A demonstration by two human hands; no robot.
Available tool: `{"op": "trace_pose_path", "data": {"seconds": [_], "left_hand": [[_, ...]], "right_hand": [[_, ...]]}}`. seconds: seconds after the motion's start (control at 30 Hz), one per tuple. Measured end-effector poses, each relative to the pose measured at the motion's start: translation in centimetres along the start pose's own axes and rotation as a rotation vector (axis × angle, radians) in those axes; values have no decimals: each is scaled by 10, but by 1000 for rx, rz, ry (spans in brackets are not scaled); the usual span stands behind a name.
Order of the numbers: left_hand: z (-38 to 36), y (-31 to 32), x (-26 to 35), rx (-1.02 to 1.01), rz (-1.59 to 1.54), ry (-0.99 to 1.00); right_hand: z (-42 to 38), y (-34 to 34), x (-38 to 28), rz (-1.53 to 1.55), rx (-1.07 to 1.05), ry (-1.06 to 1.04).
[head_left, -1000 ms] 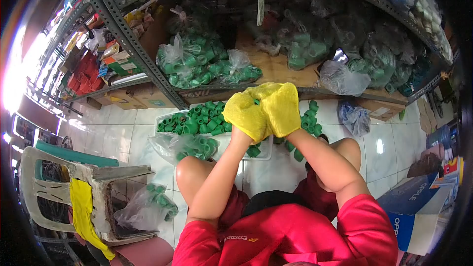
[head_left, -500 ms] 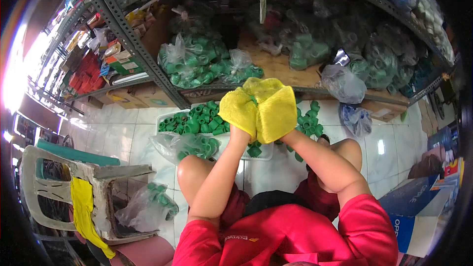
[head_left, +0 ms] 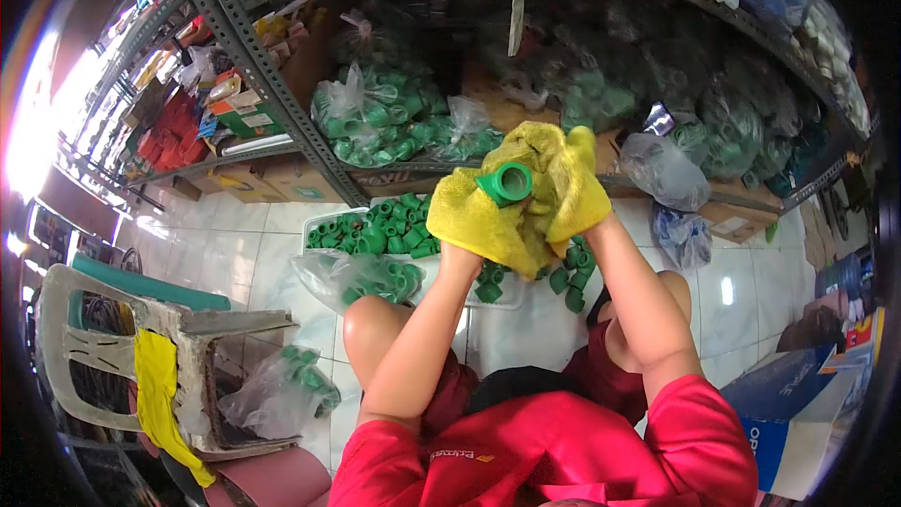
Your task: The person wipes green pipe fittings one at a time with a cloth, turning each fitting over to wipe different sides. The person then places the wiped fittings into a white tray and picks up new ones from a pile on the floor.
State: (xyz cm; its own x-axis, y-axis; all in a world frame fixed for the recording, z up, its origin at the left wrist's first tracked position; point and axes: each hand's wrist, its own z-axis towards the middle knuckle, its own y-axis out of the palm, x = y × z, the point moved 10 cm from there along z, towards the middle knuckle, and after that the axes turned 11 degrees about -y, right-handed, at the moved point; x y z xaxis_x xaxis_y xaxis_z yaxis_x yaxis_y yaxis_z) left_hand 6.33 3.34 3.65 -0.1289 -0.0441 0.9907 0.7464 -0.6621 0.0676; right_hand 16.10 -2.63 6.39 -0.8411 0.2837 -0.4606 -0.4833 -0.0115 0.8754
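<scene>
A green plastic pipe fitting shows its round open end between my hands, above the tray. My left hand, covered by a yellow cloth, grips the fitting from the left through the fabric. On the other side, my right hand is wrapped in the bunched cloth, close to the fitting. The fabric hides the fingers of both hands. Below them, a white tray bears many green fittings, and more loose fittings lie on the tiles to its right.
Clear bags of green fittings fill the metal shelf ahead. A plastic bag with fittings lies at the tray's left. A worn chair stands on the left with a yellow cloth strip. A blue-and-white box is at right.
The yellow cloth, earlier closed over whatever was inside, has opened out and the green pipe fitting now shows. My right hand has moved to the right, away from my left. The view has shifted slightly.
</scene>
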Motion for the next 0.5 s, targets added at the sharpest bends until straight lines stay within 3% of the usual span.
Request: {"op": "trace_pose_path", "data": {"seconds": [0.03,0.07,0.1,0.17,0.2,0.27,0.33,0.4,0.43,0.47,0.5], "left_hand": [[1,4,-2,-58,-221,-133],[-7,19,51,-35,617,93],[-5,19,36,-34,617,94],[2,3,-27,-8,-259,-126],[-3,8,5,18,515,158],[-6,8,4,49,422,164],[-6,5,15,78,327,177],[-12,15,31,51,771,276],[-14,17,35,47,772,276],[-14,18,36,28,744,244],[-15,19,35,11,716,212]], "right_hand": [[0,1,4,-1,-4,2],[-1,-5,5,-144,12,-37],[-4,-12,6,-287,30,-76],[-13,-29,8,-570,75,-149],[-17,-37,8,-709,99,-185],[-19,-49,7,-846,122,-223],[-20,-11,-9,-1826,-159,-579],[-20,-11,-14,-1969,-103,-630],[-21,-7,-18,-2111,-47,-683],[-19,-4,-18,-2111,-44,-683],[-15,-34,-30,-1316,247,-504]]}}
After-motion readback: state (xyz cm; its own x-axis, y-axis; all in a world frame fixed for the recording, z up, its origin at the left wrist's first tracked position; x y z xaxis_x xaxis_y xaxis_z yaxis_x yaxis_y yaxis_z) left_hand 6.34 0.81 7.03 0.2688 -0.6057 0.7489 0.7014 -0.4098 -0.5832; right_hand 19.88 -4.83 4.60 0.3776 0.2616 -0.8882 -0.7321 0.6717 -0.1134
